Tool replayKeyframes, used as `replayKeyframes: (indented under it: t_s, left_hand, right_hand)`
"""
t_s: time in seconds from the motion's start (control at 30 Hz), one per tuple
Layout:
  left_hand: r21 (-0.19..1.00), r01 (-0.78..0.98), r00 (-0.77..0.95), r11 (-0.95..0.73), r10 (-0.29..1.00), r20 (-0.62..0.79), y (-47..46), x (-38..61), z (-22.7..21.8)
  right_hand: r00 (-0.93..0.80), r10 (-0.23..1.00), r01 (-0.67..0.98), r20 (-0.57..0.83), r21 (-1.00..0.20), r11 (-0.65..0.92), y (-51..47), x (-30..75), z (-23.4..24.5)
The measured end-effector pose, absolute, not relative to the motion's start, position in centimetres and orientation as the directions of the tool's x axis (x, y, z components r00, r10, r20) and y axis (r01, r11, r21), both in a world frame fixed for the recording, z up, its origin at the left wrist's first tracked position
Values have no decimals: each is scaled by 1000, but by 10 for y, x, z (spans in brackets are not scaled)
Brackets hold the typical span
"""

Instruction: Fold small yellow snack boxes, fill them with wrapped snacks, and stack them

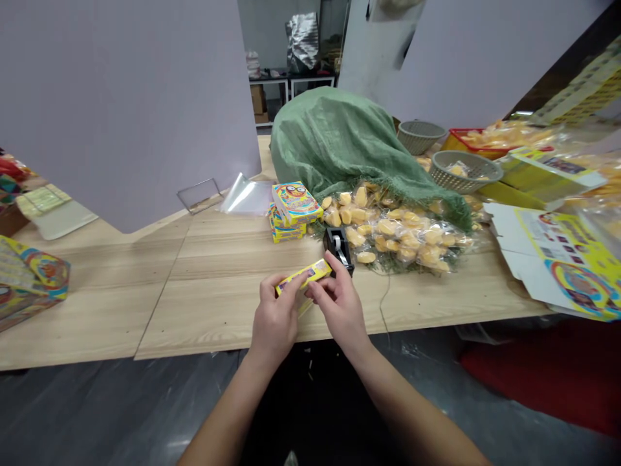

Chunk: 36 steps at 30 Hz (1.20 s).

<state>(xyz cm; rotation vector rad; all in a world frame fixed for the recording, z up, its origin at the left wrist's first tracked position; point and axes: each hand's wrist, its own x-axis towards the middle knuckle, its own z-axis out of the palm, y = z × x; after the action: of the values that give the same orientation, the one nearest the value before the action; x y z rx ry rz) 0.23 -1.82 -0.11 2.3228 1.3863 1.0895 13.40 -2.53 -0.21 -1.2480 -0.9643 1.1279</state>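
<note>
Yellow printed carton, slim, light and stiff, sits held between the narrowly closed left hand and right hand over the wooden counter, best gripped along its long edges, just beside a black tape dispenser.
</note>
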Motion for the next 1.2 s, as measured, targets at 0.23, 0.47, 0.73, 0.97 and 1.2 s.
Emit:
replayKeyframes:
  t_s: [0.23, 0.47, 0.73, 0.97, 1.2]
  left_hand:
    - [842, 399, -27, -363, 913, 407, -14, -10, -8]
    - [777, 555, -43, -298, 922, 384, -8, -41, -43]
    - [249, 759, 587, -601, 798, 137, -14, -56, -90]
    - [231, 731, 625, -642, 766, 150, -3, -73, -84]
    - [744, 514, 387, -426, 890, 242, -4, -15, -52]
  right_hand:
    - [248, 950, 501, 190, -864, 42, -12, 174, -19]
    - [-139, 926, 764, 351, -557, 326, -40, 148, -67]
    - [90, 924, 849, 371, -514, 124, 5, 230, -86]
    - [124, 973, 770, 195, -638, 30, 69, 306, -116]
    - [413, 911, 79, -1, -996, -37, 19, 325, -77]
